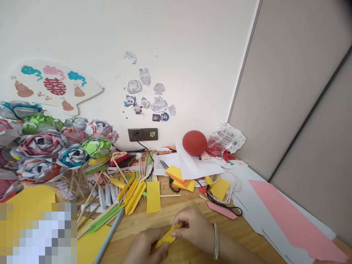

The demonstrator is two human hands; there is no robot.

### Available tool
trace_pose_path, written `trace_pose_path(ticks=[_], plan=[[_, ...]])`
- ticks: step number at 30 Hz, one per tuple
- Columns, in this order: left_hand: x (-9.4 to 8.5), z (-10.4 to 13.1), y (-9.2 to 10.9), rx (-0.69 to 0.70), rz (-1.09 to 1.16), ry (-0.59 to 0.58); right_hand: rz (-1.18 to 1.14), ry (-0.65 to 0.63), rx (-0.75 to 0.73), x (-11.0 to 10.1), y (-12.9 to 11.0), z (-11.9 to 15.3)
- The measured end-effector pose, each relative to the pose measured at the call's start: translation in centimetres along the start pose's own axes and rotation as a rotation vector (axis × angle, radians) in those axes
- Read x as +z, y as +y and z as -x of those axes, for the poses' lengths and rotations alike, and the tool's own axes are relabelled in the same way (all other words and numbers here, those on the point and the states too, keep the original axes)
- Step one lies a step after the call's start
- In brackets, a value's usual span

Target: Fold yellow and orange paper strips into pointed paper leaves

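At the front of the wooden table, a folded strip of yellow paper (167, 238) is held between both hands. My left hand (145, 244) pinches its lower left end. With thumb and fingertips, my right hand (192, 227) grips the upper right end; a silvery bracelet is on that wrist. Just beyond lies a flat yellow paper rectangle (153, 197). Several folded yellow paper pieces (134, 196) are piled to the left of it. To its upper right, a stack of yellow and orange paper (180, 179) partly covers a pair of black-handled scissors (174, 186).
Paper flowers (44, 145) crowd the left side, near wooden sticks (89, 201) and a grey rod (108, 236). A red balloon (194, 143) rests at the back on white paper (198, 165). Bead strings (235, 183) and pink paper (291, 216) lie right. A cord runs from the wall socket (143, 134).
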State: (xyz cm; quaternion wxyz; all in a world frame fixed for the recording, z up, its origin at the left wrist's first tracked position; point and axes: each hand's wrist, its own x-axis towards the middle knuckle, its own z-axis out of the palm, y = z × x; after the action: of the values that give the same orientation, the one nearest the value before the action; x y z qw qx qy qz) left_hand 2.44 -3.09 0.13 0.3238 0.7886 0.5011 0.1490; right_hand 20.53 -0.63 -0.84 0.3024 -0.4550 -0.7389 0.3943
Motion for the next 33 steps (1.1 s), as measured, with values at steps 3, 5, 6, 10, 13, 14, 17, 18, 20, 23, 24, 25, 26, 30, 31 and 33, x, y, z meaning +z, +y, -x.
trace_pose_path(ticks=[3, 5, 6, 10, 13, 14, 17, 18, 20, 23, 24, 25, 26, 30, 31, 33], plan=[[-0.1, 0.0, 0.4, 0.036, 0.051, -0.004, -0.004, 0.012, -0.009, 0.1, -0.4, 0.1], [-0.1, 0.0, 0.4, 0.029, 0.058, -0.005, -0.001, 0.015, -0.004, 0.3, -0.5, 0.2], [0.0, 0.0, 0.4, 0.020, 0.055, -0.001, 0.002, 0.015, 0.002, 0.3, -0.6, 0.2], [0.2, 0.1, -0.2, 0.020, 0.063, 0.008, 0.002, 0.018, 0.003, 0.6, -0.5, 0.2], [0.4, 0.0, -0.6, 0.033, 0.097, 0.006, -0.013, -0.031, -0.029, 0.4, -0.5, 0.2], [0.4, 0.0, -0.6, 0.036, 0.109, 0.005, -0.015, -0.054, -0.046, 0.4, -0.5, 0.3], [0.5, -0.1, -0.5, 0.036, 0.132, -0.007, 0.018, -0.075, -0.076, 0.3, -0.8, 0.4], [0.4, -0.2, -0.4, 0.032, 0.136, -0.014, 0.033, -0.066, -0.074, 0.3, -0.9, 0.5], [0.2, -0.2, -0.3, 0.011, 0.144, -0.022, 0.038, -0.043, -0.055, 0.4, -0.9, 0.5], [-0.7, -0.2, -0.5, -0.033, 0.134, -0.045, -0.007, 0.000, -0.022, 0.2, -0.7, 0.4], [-1.1, -0.3, -0.6, -0.046, 0.126, -0.053, -0.046, 0.014, -0.005, 0.1, -0.6, 0.3], [-1.5, -0.3, -0.9, -0.059, 0.120, -0.052, -0.095, 0.023, 0.014, 0.0, -0.5, 0.2], [-1.9, -0.3, -1.1, -0.070, 0.119, -0.044, -0.150, 0.027, 0.033, -0.1, -0.4, 0.2], [-2.7, -0.6, -1.8, -0.096, 0.175, -0.034, -0.275, 0.041, 0.072, -0.6, -0.5, 0.0], [-2.7, -0.6, -1.8, -0.106, 0.206, -0.049, -0.285, 0.046, 0.077, -0.6, -0.5, -0.1], [-2.6, -0.7, -1.7, -0.131, 0.267, -0.080, -0.300, 0.053, 0.078, -0.7, -0.7, -0.1]])
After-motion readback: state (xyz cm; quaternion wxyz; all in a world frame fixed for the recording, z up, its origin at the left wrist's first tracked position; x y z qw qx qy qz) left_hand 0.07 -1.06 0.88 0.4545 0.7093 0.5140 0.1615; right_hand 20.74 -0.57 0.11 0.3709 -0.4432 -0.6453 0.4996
